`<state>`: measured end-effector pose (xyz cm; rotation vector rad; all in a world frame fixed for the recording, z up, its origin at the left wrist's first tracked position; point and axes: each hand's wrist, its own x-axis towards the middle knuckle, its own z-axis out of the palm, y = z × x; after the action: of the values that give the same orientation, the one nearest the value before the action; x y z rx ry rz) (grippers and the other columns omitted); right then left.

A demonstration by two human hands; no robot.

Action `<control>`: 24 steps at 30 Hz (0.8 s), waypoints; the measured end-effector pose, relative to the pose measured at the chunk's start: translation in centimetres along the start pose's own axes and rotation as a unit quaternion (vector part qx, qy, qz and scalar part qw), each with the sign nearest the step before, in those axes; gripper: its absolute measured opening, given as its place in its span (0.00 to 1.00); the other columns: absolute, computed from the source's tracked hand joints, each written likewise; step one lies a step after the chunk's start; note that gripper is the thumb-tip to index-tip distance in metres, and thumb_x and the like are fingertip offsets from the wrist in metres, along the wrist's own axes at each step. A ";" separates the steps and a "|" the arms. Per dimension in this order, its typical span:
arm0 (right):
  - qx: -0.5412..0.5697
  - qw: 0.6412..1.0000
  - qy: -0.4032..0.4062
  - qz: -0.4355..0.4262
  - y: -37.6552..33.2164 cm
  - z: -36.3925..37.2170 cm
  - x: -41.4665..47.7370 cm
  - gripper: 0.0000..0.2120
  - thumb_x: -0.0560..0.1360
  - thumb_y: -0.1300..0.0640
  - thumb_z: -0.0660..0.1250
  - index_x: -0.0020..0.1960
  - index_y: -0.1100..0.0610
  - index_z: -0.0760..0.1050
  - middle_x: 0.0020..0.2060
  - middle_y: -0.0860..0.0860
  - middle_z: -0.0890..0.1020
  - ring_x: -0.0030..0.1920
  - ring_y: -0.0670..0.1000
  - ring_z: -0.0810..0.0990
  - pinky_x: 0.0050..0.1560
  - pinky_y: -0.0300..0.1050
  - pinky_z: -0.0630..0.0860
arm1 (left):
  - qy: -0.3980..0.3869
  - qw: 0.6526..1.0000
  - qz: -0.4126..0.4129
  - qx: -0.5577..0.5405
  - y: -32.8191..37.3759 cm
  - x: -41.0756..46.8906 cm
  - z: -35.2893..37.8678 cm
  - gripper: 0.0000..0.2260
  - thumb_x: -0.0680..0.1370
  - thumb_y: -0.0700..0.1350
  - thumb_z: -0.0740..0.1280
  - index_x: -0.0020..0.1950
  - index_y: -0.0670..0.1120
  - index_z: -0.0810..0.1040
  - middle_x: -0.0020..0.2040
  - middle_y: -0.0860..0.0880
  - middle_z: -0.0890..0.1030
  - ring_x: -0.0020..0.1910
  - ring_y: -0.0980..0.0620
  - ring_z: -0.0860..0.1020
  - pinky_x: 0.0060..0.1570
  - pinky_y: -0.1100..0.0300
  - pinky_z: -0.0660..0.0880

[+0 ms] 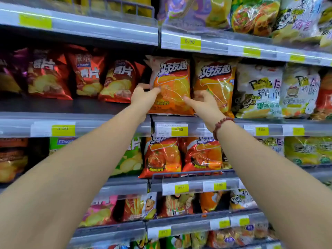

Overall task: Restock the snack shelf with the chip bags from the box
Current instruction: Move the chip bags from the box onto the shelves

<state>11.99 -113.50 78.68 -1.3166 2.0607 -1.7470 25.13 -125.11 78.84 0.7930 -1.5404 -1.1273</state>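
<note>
The left hand (143,96) is gripping the bag (172,81) at its 9 o'clock edge, fingers (156,89) curling onto the front. The right hand (203,103) is pinching the 4 o'clock edge, its thumb lying on the front and its other fingers tucking into the gap beside the neighbour bag (217,81) at 3 o'clock. How deep they reach, I cannot tell. The bag is standing upright on the shelf (107,121), with its bottom seam sitting right at the front rim. The box is not showing.

The likeliest trouble is the bag tipping forward off the rim as the hands are letting go, since it is sitting so far out and nothing is backing it at 6 o'clock. Squeezing the puffed film too hard is risking crushed chips. The right fingers, pulling out of the gap, could be dragging the neighbour bag askew or off the shelf. At 9 o'clock the red bags (115,81) are leaning, so a sideways shove could be toppling them.
</note>
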 end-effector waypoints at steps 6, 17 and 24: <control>0.076 0.996 -0.012 0.032 2.0 -2.2 -4.7 0.17 0.72 0.51 0.73 0.56 0.57 0.74 0.58 0.57 0.79 0.58 0.55 0.79 0.62 0.51 0.76 | -0.039 0.997 0.029 -0.054 0.6 -5.1 -2.5 0.15 0.72 0.49 0.72 0.55 0.44 0.77 0.55 0.45 0.82 0.56 0.50 0.80 0.52 0.60 0.76; 0.091 0.979 -0.115 0.143 15.1 -3.9 -15.3 0.08 0.73 0.55 0.72 0.47 0.56 0.75 0.40 0.51 0.79 0.41 0.47 0.78 0.43 0.40 0.76 | -0.086 0.991 -0.098 0.007 -10.2 -20.5 0.6 0.08 0.74 0.42 0.72 0.51 0.45 0.78 0.51 0.44 0.81 0.48 0.51 0.81 0.53 0.58 0.77; 0.074 0.942 -0.117 0.307 29.7 -1.9 -23.4 0.16 0.74 0.62 0.70 0.59 0.68 0.75 0.53 0.60 0.80 0.52 0.52 0.79 0.47 0.33 0.78 | -0.117 0.956 -0.258 0.073 -24.2 -28.8 2.4 0.13 0.74 0.39 0.72 0.57 0.40 0.78 0.50 0.45 0.81 0.44 0.60 0.82 0.53 0.61 0.76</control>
<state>9.71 -97.86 44.27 -0.6841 1.8812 -1.3558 28.89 -106.81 46.07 1.2465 -1.6752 -1.5421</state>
